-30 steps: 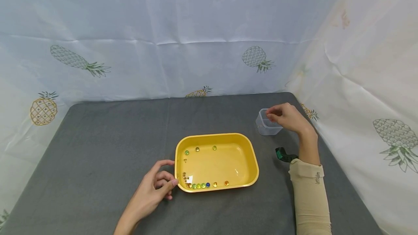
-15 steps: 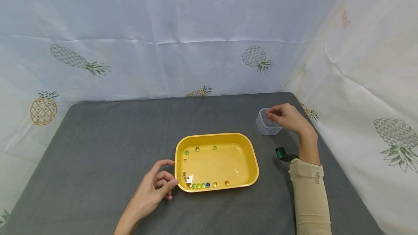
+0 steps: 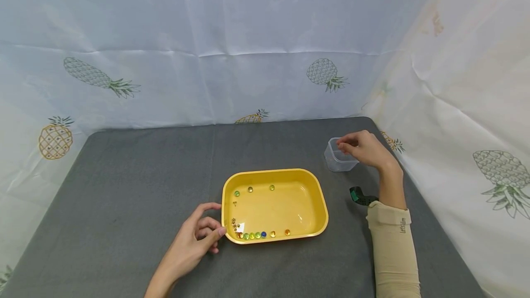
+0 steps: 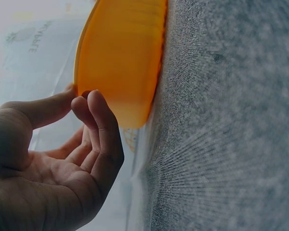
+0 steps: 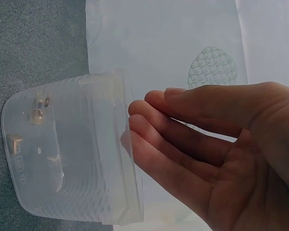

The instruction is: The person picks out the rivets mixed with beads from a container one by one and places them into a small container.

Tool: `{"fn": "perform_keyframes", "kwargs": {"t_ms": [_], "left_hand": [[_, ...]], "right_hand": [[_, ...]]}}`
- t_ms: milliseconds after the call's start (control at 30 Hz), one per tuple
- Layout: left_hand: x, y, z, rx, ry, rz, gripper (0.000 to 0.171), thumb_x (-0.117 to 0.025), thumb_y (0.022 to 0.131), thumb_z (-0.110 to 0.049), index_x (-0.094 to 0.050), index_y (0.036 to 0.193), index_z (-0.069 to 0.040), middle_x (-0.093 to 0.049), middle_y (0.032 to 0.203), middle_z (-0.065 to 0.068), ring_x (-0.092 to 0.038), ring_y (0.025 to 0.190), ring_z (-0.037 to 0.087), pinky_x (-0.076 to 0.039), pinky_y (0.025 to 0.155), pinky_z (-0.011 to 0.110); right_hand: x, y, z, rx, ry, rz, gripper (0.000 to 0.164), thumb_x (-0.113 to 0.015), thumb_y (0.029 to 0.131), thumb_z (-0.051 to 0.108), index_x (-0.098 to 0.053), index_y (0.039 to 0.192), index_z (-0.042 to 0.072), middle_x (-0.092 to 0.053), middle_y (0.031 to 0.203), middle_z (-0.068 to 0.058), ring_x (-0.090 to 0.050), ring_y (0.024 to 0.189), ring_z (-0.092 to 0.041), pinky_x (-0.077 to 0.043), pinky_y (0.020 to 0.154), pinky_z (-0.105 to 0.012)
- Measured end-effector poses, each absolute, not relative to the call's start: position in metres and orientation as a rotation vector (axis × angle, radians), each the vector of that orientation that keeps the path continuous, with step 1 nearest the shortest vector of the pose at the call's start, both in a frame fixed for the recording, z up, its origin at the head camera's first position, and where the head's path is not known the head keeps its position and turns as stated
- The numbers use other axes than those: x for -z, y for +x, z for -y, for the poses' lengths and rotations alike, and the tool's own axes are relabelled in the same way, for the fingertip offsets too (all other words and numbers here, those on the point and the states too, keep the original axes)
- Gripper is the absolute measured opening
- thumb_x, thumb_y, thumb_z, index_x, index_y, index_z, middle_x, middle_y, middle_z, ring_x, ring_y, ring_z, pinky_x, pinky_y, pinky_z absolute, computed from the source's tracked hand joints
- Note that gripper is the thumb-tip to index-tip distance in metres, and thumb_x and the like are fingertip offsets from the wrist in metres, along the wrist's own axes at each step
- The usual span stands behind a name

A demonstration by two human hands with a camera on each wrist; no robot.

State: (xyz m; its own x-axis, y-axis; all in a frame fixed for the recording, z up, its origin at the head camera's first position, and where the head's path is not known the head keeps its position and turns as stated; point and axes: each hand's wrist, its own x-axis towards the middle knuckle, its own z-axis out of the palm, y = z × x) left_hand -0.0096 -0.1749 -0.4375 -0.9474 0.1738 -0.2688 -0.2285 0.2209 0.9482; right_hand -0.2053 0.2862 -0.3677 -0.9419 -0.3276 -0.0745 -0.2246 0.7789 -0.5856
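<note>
In the head view, my left hand (image 3: 192, 243) holds the left end of a yellow tray (image 3: 290, 174), its thumb at the rim. The left wrist view shows that thumb on the tray's edge and curled fingertips against its outer wall. Glass marbles (image 3: 263, 234) in green, amber and blue lie inside, with small gold tack-like pieces (image 3: 233, 220) near the left side. My right hand (image 3: 364, 148) is over a clear plastic box (image 3: 341, 165), thumb and forefinger close together, nothing visible between them. Several gold tack-like pieces (image 5: 14, 143) lie at the bottom of that box.
A grey cloth (image 3: 145, 187) covers the table. A pineapple-print curtain (image 3: 248, 22) rises behind it and along both sides. A dark green and black strap-like device (image 3: 361, 196) sits by my right wrist, right of the tray.
</note>
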Motion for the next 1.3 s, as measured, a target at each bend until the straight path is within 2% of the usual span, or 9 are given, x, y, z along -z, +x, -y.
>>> {"fn": "perform_keyframes", "kwargs": {"t_ms": [400, 467, 567, 700, 1000, 1300], "left_hand": [[0.436, -0.01, 0.173, -1.757, -0.089, -2.194, 0.059, -0.076, 0.103, -0.014, -0.046, 0.153, -0.01, -0.072, 0.097, 0.017, -0.064, 0.069, 0.013, -0.064, 0.064, 0.032], [0.436, -0.01, 0.173, -1.753, -0.089, -2.197, 0.059, -0.076, 0.103, -0.015, -0.046, 0.153, -0.01, -0.072, 0.097, 0.017, -0.064, 0.069, 0.014, -0.064, 0.064, 0.032], [0.436, -0.01, 0.173, -1.747, -0.086, -2.198, 0.059, -0.077, 0.103, -0.016, -0.046, 0.153, -0.01, -0.073, 0.098, 0.017, -0.064, 0.068, 0.014, -0.064, 0.064, 0.031], [0.436, -0.01, 0.174, -1.747, -0.084, -2.195, 0.059, -0.077, 0.103, -0.017, -0.046, 0.153, -0.01, -0.073, 0.098, 0.017, -0.065, 0.068, 0.014, -0.064, 0.064, 0.031], [0.437, -0.011, 0.175, -1.757, -0.057, -2.183, 0.061, -0.077, 0.103, -0.019, -0.045, 0.154, -0.009, -0.074, 0.099, 0.019, -0.067, 0.068, 0.015, -0.064, 0.065, 0.032], [0.437, -0.011, 0.176, -1.77, -0.046, -2.177, 0.061, -0.076, 0.103, -0.019, -0.044, 0.154, -0.008, -0.074, 0.099, 0.019, -0.067, 0.068, 0.015, -0.064, 0.065, 0.032]], "right_hand": [[0.36, -0.203, -0.275, 0.912, -0.512, -2.838, 0.028, -0.064, 0.109, 0.01, -0.074, 0.131, -0.005, -0.079, 0.12, -0.024, -0.076, 0.106, -0.037, -0.056, 0.08, -0.013], [0.357, -0.201, -0.272, 0.918, -0.535, -2.843, 0.028, -0.065, 0.109, 0.011, -0.074, 0.13, -0.004, -0.079, 0.122, -0.024, -0.076, 0.107, -0.036, -0.06, 0.083, -0.018], [0.354, -0.198, -0.267, 0.942, -0.551, -2.825, 0.029, -0.064, 0.11, 0.014, -0.074, 0.132, -0.002, -0.078, 0.125, -0.024, -0.077, 0.111, -0.036, -0.066, 0.089, -0.031], [0.349, -0.195, -0.257, 0.986, -0.574, -2.78, 0.031, -0.064, 0.111, 0.018, -0.073, 0.135, 0.001, -0.078, 0.127, -0.023, -0.077, 0.115, -0.035, -0.066, 0.096, -0.044], [0.347, -0.193, -0.233, 0.965, -0.707, -2.77, 0.027, -0.065, 0.11, 0.014, -0.075, 0.132, 0.003, -0.079, 0.128, -0.018, -0.077, 0.113, -0.033, -0.062, 0.105, -0.053], [0.343, -0.196, -0.21, 0.947, -0.805, -2.743, 0.025, -0.067, 0.109, 0.014, -0.077, 0.129, 0.004, -0.079, 0.126, -0.016, -0.076, 0.111, -0.03, -0.063, 0.103, -0.053]]}}
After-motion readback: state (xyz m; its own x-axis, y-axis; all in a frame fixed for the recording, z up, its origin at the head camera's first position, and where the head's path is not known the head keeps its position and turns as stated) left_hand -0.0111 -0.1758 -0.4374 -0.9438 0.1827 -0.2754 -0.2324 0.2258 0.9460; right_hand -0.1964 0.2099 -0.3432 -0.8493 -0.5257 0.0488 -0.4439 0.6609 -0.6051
